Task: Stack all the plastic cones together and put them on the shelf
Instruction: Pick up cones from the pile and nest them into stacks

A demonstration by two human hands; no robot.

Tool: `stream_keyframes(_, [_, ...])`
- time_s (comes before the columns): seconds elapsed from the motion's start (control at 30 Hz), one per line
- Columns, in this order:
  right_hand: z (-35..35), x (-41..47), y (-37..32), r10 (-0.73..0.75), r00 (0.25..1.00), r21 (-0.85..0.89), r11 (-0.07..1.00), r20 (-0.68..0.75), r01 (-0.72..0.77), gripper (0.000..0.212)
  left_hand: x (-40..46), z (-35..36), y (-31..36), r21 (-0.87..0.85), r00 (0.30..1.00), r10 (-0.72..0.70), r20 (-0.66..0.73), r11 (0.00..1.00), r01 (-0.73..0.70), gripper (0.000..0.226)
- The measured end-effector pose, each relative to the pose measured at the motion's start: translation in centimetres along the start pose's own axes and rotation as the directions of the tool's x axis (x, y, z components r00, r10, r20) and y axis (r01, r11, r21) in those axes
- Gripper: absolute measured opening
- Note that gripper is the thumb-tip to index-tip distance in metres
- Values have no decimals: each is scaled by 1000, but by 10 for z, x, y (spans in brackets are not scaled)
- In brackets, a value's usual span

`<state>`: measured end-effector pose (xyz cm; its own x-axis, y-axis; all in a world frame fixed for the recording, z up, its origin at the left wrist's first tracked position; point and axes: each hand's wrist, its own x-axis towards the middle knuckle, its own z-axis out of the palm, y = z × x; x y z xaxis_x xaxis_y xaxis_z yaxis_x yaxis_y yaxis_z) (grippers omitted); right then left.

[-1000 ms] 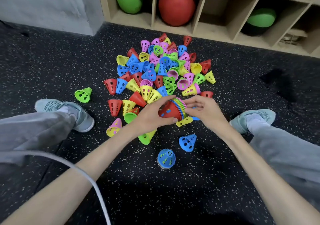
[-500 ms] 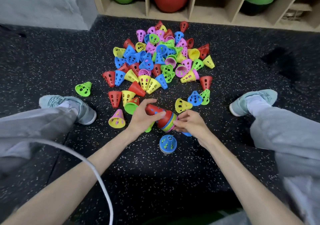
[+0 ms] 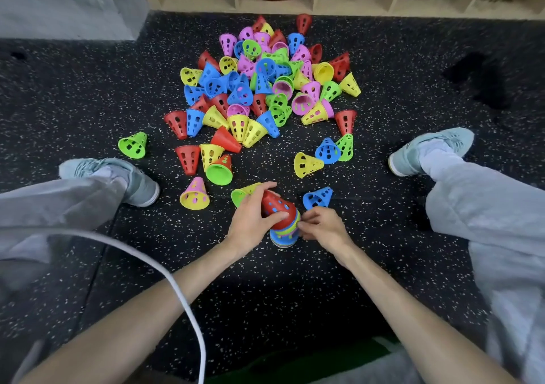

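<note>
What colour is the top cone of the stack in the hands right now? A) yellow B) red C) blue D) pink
B: the left hand grips a red cone capping the stack, while the right hand pinches the rims below it.

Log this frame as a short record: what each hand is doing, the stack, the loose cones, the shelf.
left hand: grips the red top cone of the stack
right hand: pinches the stack's lower rims
stack of nested plastic cones: red on top, base on the speckled black floor
loose perforated plastic cones: many, heaped ahead
wooden shelf: holds balls, no cones seen
</note>
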<state>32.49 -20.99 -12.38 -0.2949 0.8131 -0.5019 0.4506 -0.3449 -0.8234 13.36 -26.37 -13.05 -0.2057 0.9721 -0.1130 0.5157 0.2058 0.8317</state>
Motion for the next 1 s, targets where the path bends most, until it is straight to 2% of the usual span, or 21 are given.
stream_keyframes(0.13, [-7,1,6,11,1000,121,993,10,-13,15,9,7,12,141,994,78,73,986,-87,59])
stream_keyframes(0.27, [-10,0,13,-8,997,41,999,73,5,24,8,21,7,266,984,84,159,956,-125,58])
stream_keyframes(0.37, [-9,1,14,-56,997,12,998,46,55,32,8,31,4,232,993,50,111,970,-74,61])
stream_keyframes(0.5, [-9,7,12,-102,992,-80,992,-72,96,36,14,39,3,141,998,-1,67,990,-9,65])
stream_keyframes(0.7, [-8,17,14,-142,977,-130,984,-160,122,32,21,47,7,173,996,-33,88,985,17,58])
stream_keyframes(0.87, [-9,18,15,-145,977,-138,983,-157,124,33,23,44,13,202,994,2,107,979,-23,54])
stream_keyframes(1.0, [-8,24,5,-180,956,-154,977,-231,146,36,23,38,10,173,996,60,73,982,-72,55])
